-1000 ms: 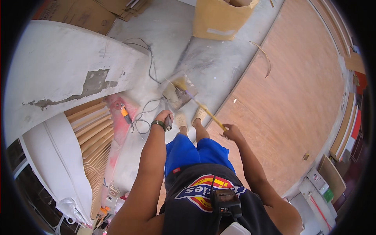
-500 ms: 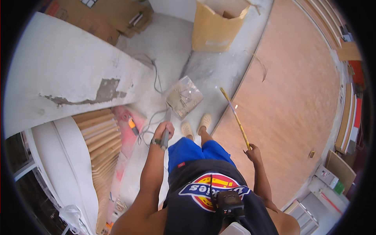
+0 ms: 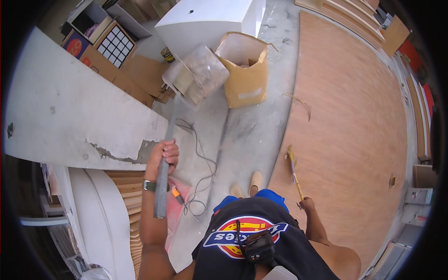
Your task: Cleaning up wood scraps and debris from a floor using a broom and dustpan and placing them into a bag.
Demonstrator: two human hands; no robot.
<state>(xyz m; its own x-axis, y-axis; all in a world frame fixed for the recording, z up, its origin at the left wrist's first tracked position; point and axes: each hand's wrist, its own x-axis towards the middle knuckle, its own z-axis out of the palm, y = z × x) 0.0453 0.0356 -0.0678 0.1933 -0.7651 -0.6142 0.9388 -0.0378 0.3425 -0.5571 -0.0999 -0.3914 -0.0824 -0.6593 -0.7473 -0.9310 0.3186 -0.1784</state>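
Note:
My left hand [image 3: 164,155] is closed around the grey bar-like handle [image 3: 161,193] of a scoop-shaped dustpan. Its boxy, translucent pan [image 3: 209,70] is lifted away from me, tilted and slightly blurred, with a greyish patch in it that I cannot make out. Close to the pan's right side stands an open brown paper bag [image 3: 247,88], and something brown shows inside. Over on the right, my right hand [image 3: 306,204] grips a thin broom [image 3: 298,185] by its yellow stick. The broom's tan, bristly end points away from me, over the large brown board.
The large brown board [image 3: 345,121] covers the floor at right, with a thin curved strip [image 3: 305,107] on it. A white panel [image 3: 70,107] juts in from the left. A cable [image 3: 212,170] loops across the floor by an orange-handled tool [image 3: 176,193]. Behind the bag stands a white box [image 3: 205,23].
My left hand has moved forward and left, lifting the dustpan from the floor up beside the paper bag. The broom stays in my right hand, now more upright in view. My view has shifted forward.

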